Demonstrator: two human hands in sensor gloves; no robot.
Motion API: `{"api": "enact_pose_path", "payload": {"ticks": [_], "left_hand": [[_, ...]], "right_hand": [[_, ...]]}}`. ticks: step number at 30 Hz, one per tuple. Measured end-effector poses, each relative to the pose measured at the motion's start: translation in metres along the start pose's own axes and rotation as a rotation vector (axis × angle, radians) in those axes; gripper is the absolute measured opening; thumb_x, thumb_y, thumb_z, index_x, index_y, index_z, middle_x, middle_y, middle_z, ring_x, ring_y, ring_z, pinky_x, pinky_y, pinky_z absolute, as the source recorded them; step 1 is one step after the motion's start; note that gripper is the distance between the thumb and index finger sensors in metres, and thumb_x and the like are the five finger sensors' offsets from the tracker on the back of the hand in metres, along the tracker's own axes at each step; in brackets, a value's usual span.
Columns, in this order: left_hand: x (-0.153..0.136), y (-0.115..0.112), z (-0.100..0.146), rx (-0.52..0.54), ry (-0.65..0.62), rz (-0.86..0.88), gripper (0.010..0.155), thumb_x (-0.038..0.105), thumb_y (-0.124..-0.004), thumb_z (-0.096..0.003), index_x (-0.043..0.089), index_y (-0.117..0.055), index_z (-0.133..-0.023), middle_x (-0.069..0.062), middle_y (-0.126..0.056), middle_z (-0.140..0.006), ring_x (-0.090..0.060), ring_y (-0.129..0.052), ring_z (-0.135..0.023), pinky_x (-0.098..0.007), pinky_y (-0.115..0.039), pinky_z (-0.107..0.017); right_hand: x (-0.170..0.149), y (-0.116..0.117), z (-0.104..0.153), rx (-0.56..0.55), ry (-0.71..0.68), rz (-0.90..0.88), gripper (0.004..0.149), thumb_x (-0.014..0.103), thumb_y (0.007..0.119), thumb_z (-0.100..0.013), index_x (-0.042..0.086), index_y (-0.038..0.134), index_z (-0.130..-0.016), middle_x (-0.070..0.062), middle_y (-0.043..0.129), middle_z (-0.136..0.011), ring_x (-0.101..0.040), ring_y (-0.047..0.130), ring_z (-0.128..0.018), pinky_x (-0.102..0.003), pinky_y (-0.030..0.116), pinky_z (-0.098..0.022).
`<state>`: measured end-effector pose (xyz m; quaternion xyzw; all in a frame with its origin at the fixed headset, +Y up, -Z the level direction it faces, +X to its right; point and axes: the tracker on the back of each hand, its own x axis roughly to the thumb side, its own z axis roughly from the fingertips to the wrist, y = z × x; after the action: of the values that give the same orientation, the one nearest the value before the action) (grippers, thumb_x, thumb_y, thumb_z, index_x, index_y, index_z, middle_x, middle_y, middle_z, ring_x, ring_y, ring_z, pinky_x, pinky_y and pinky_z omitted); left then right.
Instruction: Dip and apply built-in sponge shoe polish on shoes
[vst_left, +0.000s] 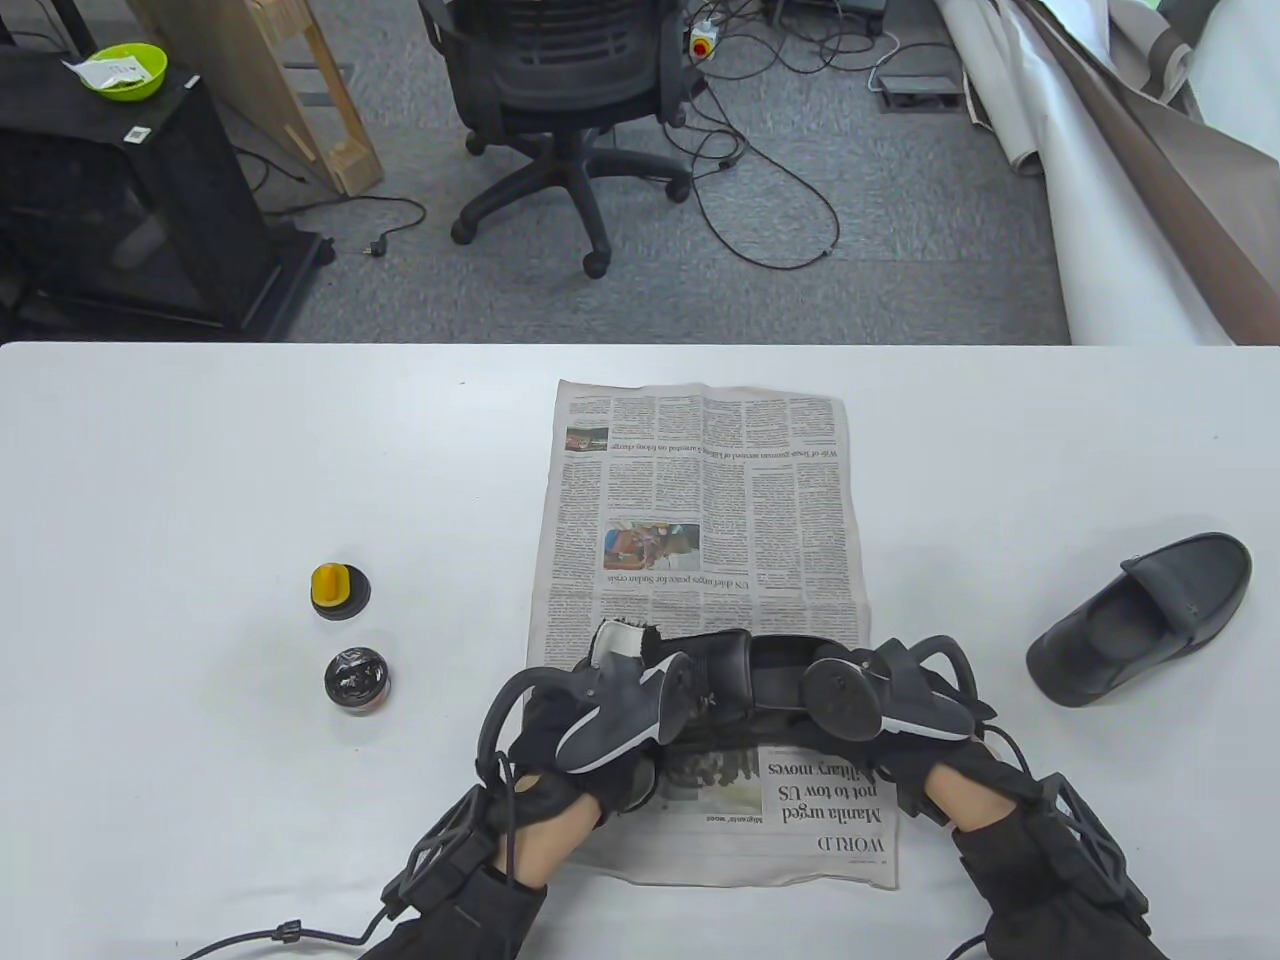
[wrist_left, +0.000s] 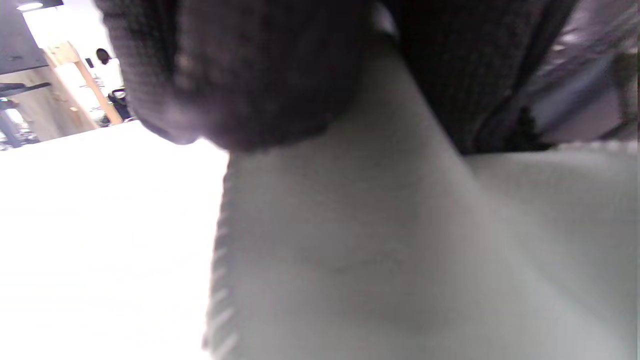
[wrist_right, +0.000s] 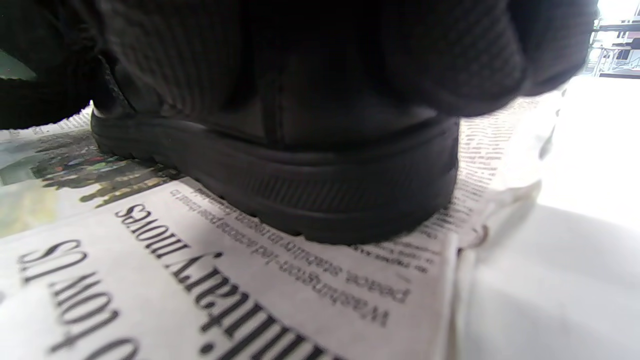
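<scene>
At six o'clock on the white table, both gloved hands sit on a black leather slip-on shoe lying crosswise on the near half of a spread newspaper sheet. The left hand covers the shoe's nine o'clock end, the right hand its three o'clock end; the trackers hide the fingers, so I cannot tell how tightly either hand grips. The right wrist view shows the sole resting flat on the print, gloved fingers draped over the upper.

The step in hand looks like settling this shoe for polishing. It would go best kept square on the paper, one hand steadying it while the other goes for the polish.

At nine o'clock, well apart from the paper, stands the open round tin of black polish, and just beyond it the yellow-handled lid with the built-in sponge. At three o'clock the second black slip-on shoe waits off the paper. Nothing lies between hands and tin. Beyond the table edge at twelve o'clock stands a black office chair among cables.
</scene>
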<state>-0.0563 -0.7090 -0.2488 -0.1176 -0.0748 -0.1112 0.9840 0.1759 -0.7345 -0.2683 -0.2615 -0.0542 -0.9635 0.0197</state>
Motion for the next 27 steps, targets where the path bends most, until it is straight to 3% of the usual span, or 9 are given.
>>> {"api": "enact_pose_path", "payload": {"ticks": [3,5,8,11,15,27], "left_hand": [[-0.011,0.004,-0.001,0.011,0.047,-0.001,0.066,0.047,-0.099,-0.0364,0.027,-0.074,-0.094,0.004,-0.103,-0.048,-0.008,-0.102,-0.015,-0.041,-0.090,-0.053],[-0.012,0.007,0.001,0.071,0.038,0.178,0.062,0.046,-0.099,-0.0369,0.026,-0.079,-0.091,0.003,-0.104,-0.046,-0.007,-0.102,-0.013,-0.040,-0.090,-0.051],[0.006,0.016,0.003,0.198,-0.135,0.398,0.062,0.047,-0.096,-0.0375,0.026,-0.076,-0.093,0.004,-0.103,-0.047,-0.007,-0.101,-0.013,-0.040,-0.090,-0.051],[0.027,0.017,0.004,0.271,-0.187,0.416,0.063,0.048,-0.095,-0.0369,0.027,-0.075,-0.093,0.004,-0.103,-0.047,-0.006,-0.101,-0.013,-0.039,-0.091,-0.051],[0.038,0.007,0.000,0.237,-0.172,0.297,0.065,0.050,-0.092,-0.0370,0.027,-0.072,-0.095,0.004,-0.103,-0.048,-0.006,-0.102,-0.014,-0.040,-0.091,-0.051],[-0.011,-0.003,-0.015,0.003,-0.065,0.203,0.063,0.049,-0.093,-0.0379,0.029,-0.073,-0.094,0.003,-0.103,-0.049,-0.007,-0.102,-0.016,-0.041,-0.089,-0.052]], "right_hand": [[0.000,0.000,0.000,-0.001,0.002,0.004,0.041,0.058,0.081,-0.032,0.026,0.088,-0.057,-0.001,0.082,-0.071,-0.019,0.094,-0.034,-0.046,0.082,-0.050],[0.000,0.000,0.000,0.000,0.000,0.002,0.041,0.058,0.081,-0.032,0.026,0.088,-0.057,-0.001,0.082,-0.071,-0.019,0.094,-0.034,-0.046,0.081,-0.050],[0.000,0.000,0.000,0.003,-0.001,0.001,0.041,0.058,0.081,-0.032,0.026,0.088,-0.058,-0.001,0.082,-0.071,-0.019,0.094,-0.034,-0.046,0.081,-0.050],[0.000,0.000,0.000,0.000,0.001,0.005,0.041,0.058,0.081,-0.032,0.026,0.088,-0.058,-0.001,0.082,-0.071,-0.019,0.094,-0.034,-0.046,0.081,-0.050],[0.000,0.000,0.000,0.003,-0.004,-0.001,0.041,0.058,0.081,-0.032,0.026,0.088,-0.057,-0.001,0.082,-0.071,-0.019,0.094,-0.034,-0.046,0.081,-0.050],[0.000,0.000,-0.001,0.002,-0.001,0.003,0.041,0.058,0.081,-0.032,0.026,0.088,-0.057,-0.001,0.082,-0.071,-0.019,0.094,-0.034,-0.046,0.081,-0.050]]}}
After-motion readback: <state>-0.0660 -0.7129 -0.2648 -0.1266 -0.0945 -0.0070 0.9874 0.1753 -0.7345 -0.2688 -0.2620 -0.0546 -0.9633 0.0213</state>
